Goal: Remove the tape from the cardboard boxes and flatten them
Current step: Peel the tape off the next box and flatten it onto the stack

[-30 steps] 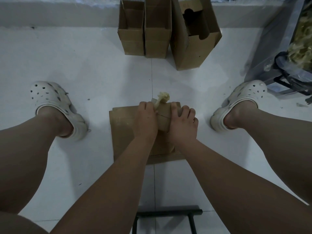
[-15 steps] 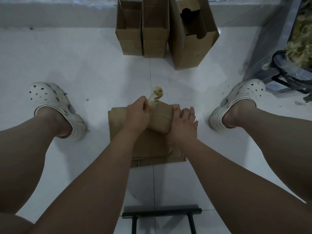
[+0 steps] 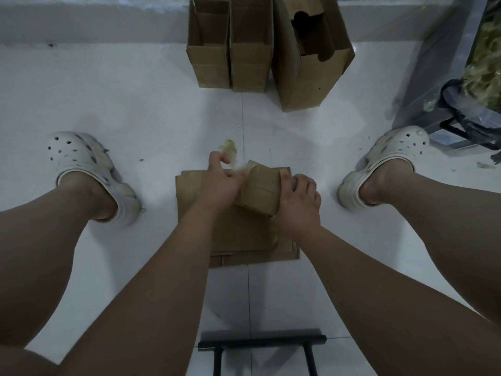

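A small brown cardboard box [image 3: 261, 189] sits tilted on a stack of flattened cardboard [image 3: 244, 240] on the floor between my feet. My right hand [image 3: 296, 204] grips the box's right side, thumb on top. My left hand [image 3: 219, 183] pinches a crumpled yellowish strip of tape [image 3: 229, 153] that runs from the box's far left corner up and away. The strip is blurred.
Three upright cardboard boxes [image 3: 250, 47] stand against the back wall, the right one [image 3: 309, 55] larger with a cut-out handle. My feet in white clogs [image 3: 89, 169] [image 3: 385, 164] flank the stack. A black bag of scraps [image 3: 477, 85] is at right, a black stool frame [image 3: 261, 343] below.
My left hand has moved left and away from the box, drawing the tape strip off its top. The box has tilted under my right hand.
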Tool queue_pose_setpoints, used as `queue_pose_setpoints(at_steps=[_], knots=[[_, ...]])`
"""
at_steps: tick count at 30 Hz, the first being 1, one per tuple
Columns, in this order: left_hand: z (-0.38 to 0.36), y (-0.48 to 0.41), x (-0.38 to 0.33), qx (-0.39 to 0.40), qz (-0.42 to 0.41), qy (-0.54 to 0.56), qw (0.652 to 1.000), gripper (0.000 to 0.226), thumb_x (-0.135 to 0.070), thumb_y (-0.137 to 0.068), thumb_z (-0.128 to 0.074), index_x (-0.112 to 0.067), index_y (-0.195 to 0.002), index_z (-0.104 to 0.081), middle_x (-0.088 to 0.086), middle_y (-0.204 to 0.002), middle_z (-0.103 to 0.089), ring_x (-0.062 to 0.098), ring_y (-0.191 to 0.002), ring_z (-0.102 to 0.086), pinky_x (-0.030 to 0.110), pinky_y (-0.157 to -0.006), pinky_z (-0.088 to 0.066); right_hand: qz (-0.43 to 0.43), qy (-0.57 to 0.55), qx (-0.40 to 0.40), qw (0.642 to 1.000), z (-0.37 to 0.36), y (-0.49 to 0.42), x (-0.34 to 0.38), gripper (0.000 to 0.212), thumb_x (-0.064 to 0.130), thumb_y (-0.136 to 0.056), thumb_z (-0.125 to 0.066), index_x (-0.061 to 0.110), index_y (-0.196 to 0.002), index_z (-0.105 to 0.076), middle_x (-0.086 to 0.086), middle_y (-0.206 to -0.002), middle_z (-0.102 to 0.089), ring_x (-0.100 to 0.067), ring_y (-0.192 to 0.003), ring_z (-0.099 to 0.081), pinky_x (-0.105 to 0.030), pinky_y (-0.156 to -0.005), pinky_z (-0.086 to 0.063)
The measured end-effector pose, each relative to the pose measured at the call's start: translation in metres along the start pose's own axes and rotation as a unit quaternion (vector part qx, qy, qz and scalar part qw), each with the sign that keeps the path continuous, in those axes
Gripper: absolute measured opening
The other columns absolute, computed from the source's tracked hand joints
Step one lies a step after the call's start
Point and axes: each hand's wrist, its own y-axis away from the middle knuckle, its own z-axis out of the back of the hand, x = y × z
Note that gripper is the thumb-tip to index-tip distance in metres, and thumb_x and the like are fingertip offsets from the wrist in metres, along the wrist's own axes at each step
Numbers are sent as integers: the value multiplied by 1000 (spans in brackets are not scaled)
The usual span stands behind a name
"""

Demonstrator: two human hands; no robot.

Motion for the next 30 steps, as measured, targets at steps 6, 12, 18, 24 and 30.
queue_pose_setpoints(at_steps=[6, 12, 18, 24, 30], knots=[[-4, -9, -20, -27, 6, -86, 996, 100, -55, -80, -65, -41, -147, 8, 12, -149, -33, 32, -126, -45, 41, -98, -41, -11, 26, -47, 998, -3, 7, 11, 95, 31, -67, -69, 29, -137, -5, -14, -136, -30, -33, -127, -27, -48, -98, -32], [-23, 8, -19, -176, -275, -364, 872, 49, -37, -81, -70, -17, -125, -59, 12, -141, -40, 30, -122, -43, 41, -96, -42, -9, 43, -57, 997, 3, 6, 22, 94, 29, -70, -67, 32, -140, -5, -13, -140, -27, -32, -131, -22, -48, -101, -22], [-9, -8, -7, -188, -178, -322, 911, 23, -26, -95, -53, -10, -108, -63, 8, -107, -59, 14, -82, -51, 25, -75, -37, 12, 79, -76, 994, 12, 8, 34, 99, 40, -68, -71, 32, -142, -6, -14, -137, -26, -31, -126, -21, -44, -89, -11], [4, -7, -4, -234, -211, -387, 867, 15, -11, -93, -55, -2, -97, -66, 15, -97, -67, 28, -94, -56, 27, -65, -36, 48, 109, -76, 990, 22, 10, 52, 108, 59, -69, -74, 29, -149, -7, -16, -135, -25, -32, -123, -19, -42, -89, -12], [11, -9, -4, -206, -241, -363, 876, 12, -8, -96, -47, -2, -91, -56, 15, -83, -62, 22, -66, -52, 17, -53, -32, 59, 113, -65, 990, 37, 13, 61, 101, 41, -76, -72, 28, -147, -3, -15, -133, -22, -32, -123, -19, -44, -94, -19]])
